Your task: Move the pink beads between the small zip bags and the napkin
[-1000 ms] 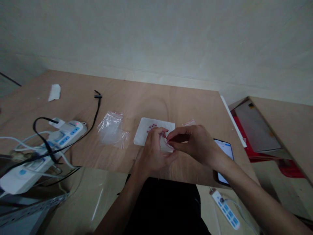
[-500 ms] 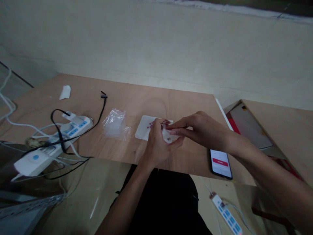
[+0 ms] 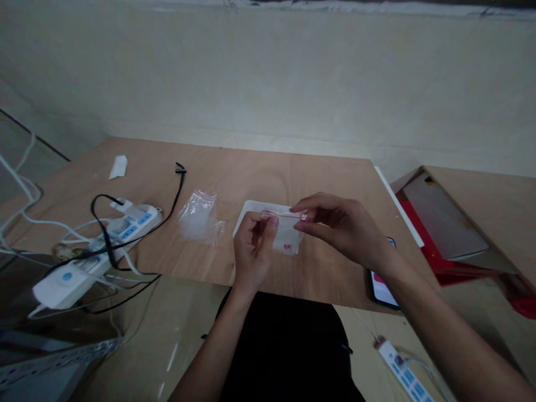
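Between my two hands hangs a small clear zip bag (image 3: 288, 231) with a red line along its top edge. A few small red pieces (image 3: 288, 246) lie at its bottom. My left hand (image 3: 254, 240) pinches the bag's left top corner between thumb and fingers. At the right top corner, the thumb and fingertips of my right hand (image 3: 330, 223) close on the same edge. Behind the bag, a white tray (image 3: 251, 206) rests on the wooden table, partly covered by the bag and my hands. Whatever lies on the tray is hidden.
Several clear zip bags (image 3: 199, 218) lie left of the tray. Farther left is a white power strip (image 3: 138, 220) with tangled cables and a black cord (image 3: 180, 190). A phone (image 3: 383, 290) sits near the front right edge, partly under my right forearm. Scrap paper (image 3: 118, 166) lies at back left.
The bag, bunched between my hands before, is now stretched flat by its top edge. My hands have moved apart, the left one slightly left. Red pieces seen earlier on the tray are now hidden.
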The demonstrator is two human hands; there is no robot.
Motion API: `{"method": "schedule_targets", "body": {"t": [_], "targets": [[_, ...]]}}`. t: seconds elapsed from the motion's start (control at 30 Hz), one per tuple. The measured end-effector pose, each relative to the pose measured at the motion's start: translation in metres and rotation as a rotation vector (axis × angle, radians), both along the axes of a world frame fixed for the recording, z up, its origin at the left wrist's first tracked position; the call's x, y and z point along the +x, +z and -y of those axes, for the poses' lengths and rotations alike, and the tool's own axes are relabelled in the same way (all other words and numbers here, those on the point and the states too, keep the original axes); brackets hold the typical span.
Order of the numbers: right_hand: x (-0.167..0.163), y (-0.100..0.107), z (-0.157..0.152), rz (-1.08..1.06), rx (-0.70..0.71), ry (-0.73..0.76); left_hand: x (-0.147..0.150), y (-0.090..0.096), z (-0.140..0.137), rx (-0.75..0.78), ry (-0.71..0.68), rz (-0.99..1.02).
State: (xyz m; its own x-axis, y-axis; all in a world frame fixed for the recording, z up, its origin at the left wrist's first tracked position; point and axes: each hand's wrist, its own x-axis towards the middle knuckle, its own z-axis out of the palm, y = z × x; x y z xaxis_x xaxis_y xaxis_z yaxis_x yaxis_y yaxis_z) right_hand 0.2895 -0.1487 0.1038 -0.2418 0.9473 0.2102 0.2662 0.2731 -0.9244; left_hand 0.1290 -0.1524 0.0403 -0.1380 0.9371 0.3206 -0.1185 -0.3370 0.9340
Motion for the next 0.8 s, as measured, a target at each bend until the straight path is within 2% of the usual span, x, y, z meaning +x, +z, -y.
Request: {"method": "schedule_targets", "body": {"t": [0.13,0.27,0.47,0.7,0.8], "targets": [[-0.008,-0.019,-0.003,-0.315,-0.146,-0.168,0.010,0.002,-0.006,-0.004,0.106,0.069],[-0.012,-0.034,-0.008,-0.463,-0.123,-0.284,0.013,0.001,-0.013,-0.005,0.145,0.018],[-0.004,-0.043,-0.014,-0.411,-0.112,-0.227,0.000,0.000,-0.028,-0.095,-0.144,-0.150],[-0.013,-0.058,-0.007,-0.436,-0.227,-0.254,0.005,-0.003,-0.020,-0.093,-0.123,-0.204],[-0.018,-0.063,0.004,-0.345,-0.204,-0.323,0.004,-0.008,-0.010,-0.130,-0.143,-0.275]]}}
